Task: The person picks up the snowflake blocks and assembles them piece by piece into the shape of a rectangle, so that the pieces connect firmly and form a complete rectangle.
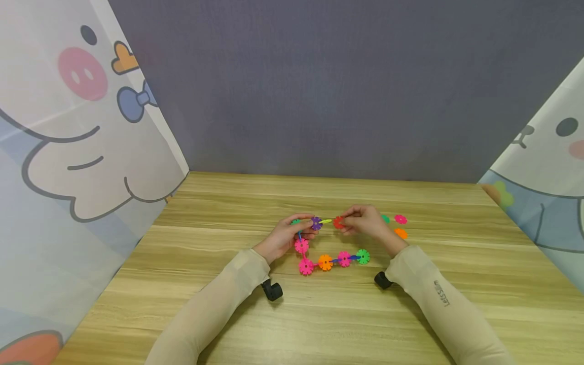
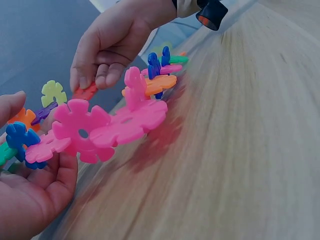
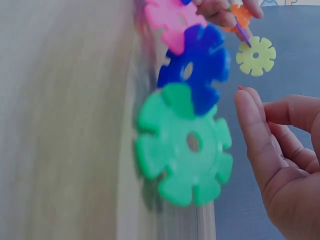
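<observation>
My left hand [image 1: 285,235] grips one end of a bent chain of slotted flower-shaped plastic discs. Beyond its fingers stick out a purple disc [image 1: 317,223] and, slotted to that, a yellow disc [image 3: 255,56]. Between thumb and fingers my right hand [image 1: 366,223] pinches a red disc [image 1: 338,222], a short gap right of the yellow one. From the left hand the chain turns toward me through pink discs [image 1: 301,246], then runs right past an orange disc [image 1: 325,262] and a blue disc [image 3: 197,70] to a green end disc [image 3: 185,145].
Beyond the right hand lie a loose pink disc [image 1: 400,219], an orange disc [image 1: 401,233] and a partly hidden green disc [image 1: 385,218]. A dark grey panel [image 1: 319,91] rises behind the wooden table [image 1: 319,324]; printed cartoon sheets flank both sides.
</observation>
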`<move>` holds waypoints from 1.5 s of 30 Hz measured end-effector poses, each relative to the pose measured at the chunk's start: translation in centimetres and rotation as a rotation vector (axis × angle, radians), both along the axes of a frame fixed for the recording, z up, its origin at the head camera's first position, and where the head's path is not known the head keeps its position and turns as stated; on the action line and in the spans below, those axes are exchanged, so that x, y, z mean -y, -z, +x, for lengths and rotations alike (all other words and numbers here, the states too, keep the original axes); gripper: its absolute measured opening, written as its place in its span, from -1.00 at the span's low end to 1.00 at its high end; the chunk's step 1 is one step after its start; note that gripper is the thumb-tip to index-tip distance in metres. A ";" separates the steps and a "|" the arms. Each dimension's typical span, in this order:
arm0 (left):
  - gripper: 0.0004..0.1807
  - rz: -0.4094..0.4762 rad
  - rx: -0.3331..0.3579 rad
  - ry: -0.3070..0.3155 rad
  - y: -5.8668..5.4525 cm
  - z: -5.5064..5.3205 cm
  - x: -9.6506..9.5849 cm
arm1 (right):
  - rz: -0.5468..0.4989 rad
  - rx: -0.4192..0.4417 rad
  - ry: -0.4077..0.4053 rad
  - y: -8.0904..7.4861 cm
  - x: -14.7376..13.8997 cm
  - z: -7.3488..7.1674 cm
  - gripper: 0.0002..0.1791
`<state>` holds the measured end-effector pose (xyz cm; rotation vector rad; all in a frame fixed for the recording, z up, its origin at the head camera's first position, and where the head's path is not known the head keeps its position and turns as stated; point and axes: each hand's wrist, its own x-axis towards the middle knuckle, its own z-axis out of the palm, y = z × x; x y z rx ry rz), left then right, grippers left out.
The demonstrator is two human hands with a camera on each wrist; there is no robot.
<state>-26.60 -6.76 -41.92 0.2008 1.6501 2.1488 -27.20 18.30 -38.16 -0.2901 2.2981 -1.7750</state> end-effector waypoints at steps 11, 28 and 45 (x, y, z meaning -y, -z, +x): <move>-0.55 0.005 -0.002 0.001 -0.1 0.0 -0.1 | -0.189 0.031 -0.023 0.4 0.0 -0.3 -0.74; -0.55 0.012 0.006 0.008 -0.1 0.0 -0.3 | -0.191 0.065 -0.053 0.5 0.0 -0.4 -0.74; -0.55 -0.003 -0.003 0.018 -0.2 0.1 0.0 | -0.205 0.040 -0.032 0.8 0.7 -0.2 -0.76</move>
